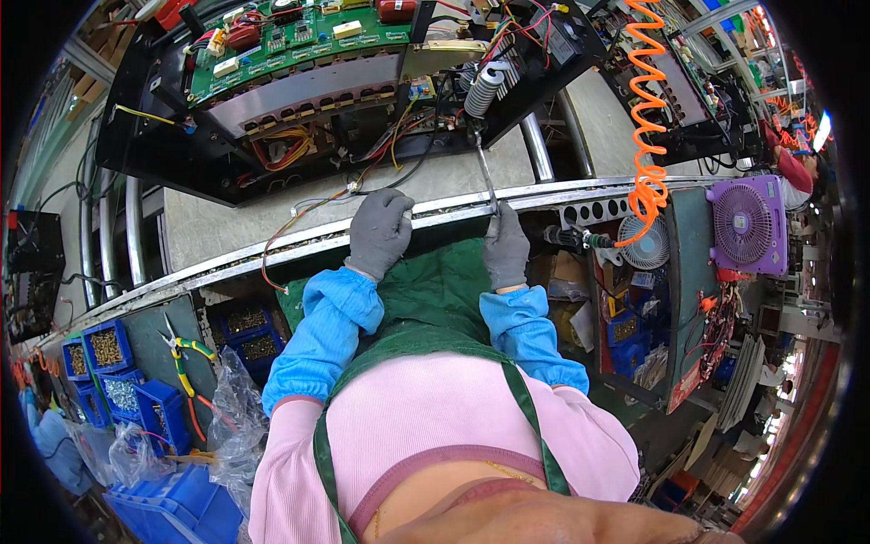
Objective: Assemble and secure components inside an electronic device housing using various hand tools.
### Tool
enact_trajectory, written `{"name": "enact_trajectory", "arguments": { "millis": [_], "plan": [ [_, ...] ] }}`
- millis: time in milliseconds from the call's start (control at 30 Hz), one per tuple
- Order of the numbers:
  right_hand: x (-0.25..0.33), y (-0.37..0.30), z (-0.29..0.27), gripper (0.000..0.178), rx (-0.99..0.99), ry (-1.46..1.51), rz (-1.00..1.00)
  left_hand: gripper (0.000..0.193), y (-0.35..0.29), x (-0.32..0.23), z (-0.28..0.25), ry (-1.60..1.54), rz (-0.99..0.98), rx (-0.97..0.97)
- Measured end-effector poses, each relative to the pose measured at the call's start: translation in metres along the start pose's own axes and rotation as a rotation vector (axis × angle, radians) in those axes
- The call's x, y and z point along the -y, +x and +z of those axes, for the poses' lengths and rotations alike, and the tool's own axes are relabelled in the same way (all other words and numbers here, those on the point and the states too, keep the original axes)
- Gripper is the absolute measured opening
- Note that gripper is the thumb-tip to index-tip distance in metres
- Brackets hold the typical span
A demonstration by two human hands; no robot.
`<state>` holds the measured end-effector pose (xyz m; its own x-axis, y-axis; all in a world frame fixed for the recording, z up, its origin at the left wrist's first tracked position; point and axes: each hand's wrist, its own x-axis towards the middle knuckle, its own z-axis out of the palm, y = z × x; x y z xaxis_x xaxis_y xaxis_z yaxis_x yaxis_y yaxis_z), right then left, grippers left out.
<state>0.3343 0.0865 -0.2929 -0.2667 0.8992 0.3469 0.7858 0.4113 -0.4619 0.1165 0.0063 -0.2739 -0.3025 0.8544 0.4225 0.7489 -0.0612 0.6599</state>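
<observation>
My right hand (506, 247), in a grey glove, is closed around the near end of a slim metal wrench (485, 168). The wrench reaches forward over the metal rail, its far end at the front edge of a black equipment case (263, 177), just below a ribbed grey cylinder (484, 91). My left hand (380, 233), also gloved in grey, is curled at the rail beside loose wires. Whatever its fingers may hold is hidden. Inside the open case are a green circuit board (299, 45) and bundled coloured wires.
The metal rail (299, 240) crosses in front of me. An orange coiled hose (645, 118) hangs at the right, near a purple fan (748, 224). At the left are blue bins (109, 344) of small parts and yellow-green pliers (186, 363). Another open case (666, 77) stands far right.
</observation>
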Motion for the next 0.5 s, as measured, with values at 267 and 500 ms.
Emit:
{"name": "enact_trajectory", "arguments": {
  "millis": [267, 500],
  "plan": [
    [0.024, 0.012, -0.029, 0.031, -0.01, -0.023, -0.041, 0.021, -0.001, 0.0, -0.001, 0.006, -0.004, 0.011],
    [0.017, 0.003, 0.007, 0.038, 0.002, -0.077, -0.107, 0.022, 0.0, -0.001, 0.001, 0.001, -0.003, 0.005]
  ]
}}
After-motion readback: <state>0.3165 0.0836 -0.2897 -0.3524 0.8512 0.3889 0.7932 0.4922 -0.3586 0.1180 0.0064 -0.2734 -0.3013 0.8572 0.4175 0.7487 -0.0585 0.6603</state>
